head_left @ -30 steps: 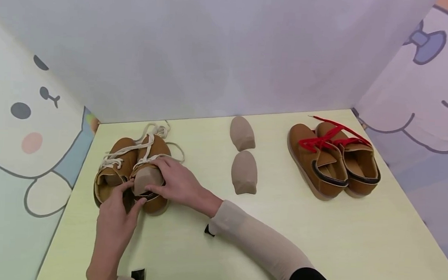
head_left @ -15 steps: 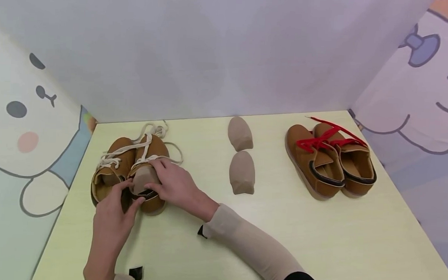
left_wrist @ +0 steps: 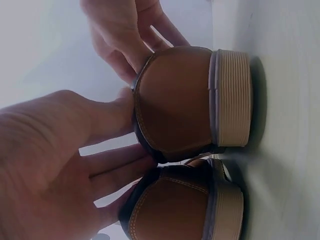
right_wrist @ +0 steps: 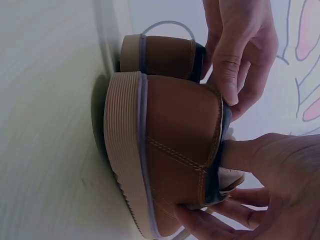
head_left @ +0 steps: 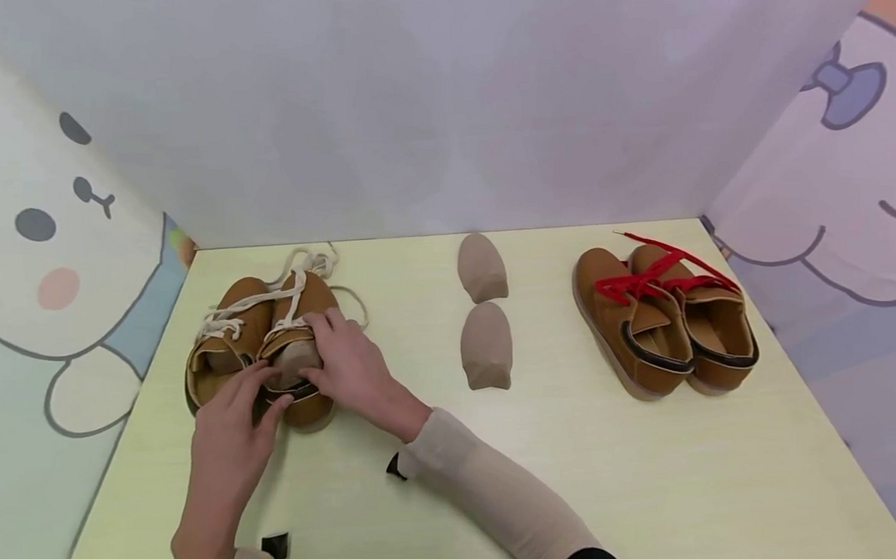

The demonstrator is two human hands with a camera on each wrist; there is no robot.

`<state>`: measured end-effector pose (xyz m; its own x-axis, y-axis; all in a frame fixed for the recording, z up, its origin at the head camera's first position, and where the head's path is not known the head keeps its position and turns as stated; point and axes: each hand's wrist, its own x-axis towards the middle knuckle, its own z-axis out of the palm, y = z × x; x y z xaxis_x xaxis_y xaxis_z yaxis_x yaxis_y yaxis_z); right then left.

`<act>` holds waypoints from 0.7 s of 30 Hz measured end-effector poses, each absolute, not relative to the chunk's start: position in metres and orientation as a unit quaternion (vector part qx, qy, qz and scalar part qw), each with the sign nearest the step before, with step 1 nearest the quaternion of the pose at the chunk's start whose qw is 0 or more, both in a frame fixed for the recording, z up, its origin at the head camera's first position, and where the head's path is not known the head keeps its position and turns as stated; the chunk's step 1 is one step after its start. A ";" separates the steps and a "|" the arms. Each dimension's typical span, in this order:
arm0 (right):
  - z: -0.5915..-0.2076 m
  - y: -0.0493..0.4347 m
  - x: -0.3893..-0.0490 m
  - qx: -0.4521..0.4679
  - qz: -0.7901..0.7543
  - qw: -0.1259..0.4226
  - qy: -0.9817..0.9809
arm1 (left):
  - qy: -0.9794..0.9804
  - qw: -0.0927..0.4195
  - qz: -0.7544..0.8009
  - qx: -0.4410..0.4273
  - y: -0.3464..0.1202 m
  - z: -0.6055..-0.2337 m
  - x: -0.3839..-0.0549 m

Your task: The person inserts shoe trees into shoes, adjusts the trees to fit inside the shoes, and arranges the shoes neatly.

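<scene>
At the left of the head view, a brown shoe with white laces stands beside its mate. A beige shoe insert sits in its opening, toe end hidden inside. My right hand grips this shoe's collar, thumb inside the opening near the insert and fingers along the outer side. With my left hand I hold the rear collar: the thumb touches the heel, while the fingers reach the inner edge. The left wrist view shows the thumb against the heel. Inside the mate, another beige insert partly shows.
Two loose beige inserts, one farther back and one nearer, lie mid-table. To the right rests a brown pair with red laces. The pale table meets a grey wall behind and cartoon-printed sides.
The insert has sunk slightly deeper into the shoe. My left fingers have shifted right over the opening's edge, and my right thumb has moved inward a little.
</scene>
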<state>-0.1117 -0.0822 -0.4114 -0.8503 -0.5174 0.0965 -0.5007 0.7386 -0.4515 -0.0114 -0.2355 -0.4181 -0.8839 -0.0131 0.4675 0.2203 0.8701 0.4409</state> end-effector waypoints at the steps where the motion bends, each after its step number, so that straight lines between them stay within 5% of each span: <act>1: -0.413 -0.083 -0.113 -0.268 -0.240 0.023 0.933 | -0.938 0.236 -0.247 -0.061 -0.235 -0.418 -0.012; 12: -0.424 -0.080 -0.119 -0.230 -0.339 0.068 0.910 | -0.958 0.148 -0.243 -0.037 -0.241 -0.401 -0.019; 21: -0.424 -0.079 -0.116 -0.222 -0.354 0.101 0.903 | -0.973 0.145 -0.179 0.001 -0.237 -0.406 -0.033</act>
<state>-0.1161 -0.0794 -0.4243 -0.8807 -0.4730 -0.0252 -0.3297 0.6503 -0.6845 -0.0327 -0.2367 -0.4060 -0.9581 -0.0538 0.2814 0.0499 0.9359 0.3488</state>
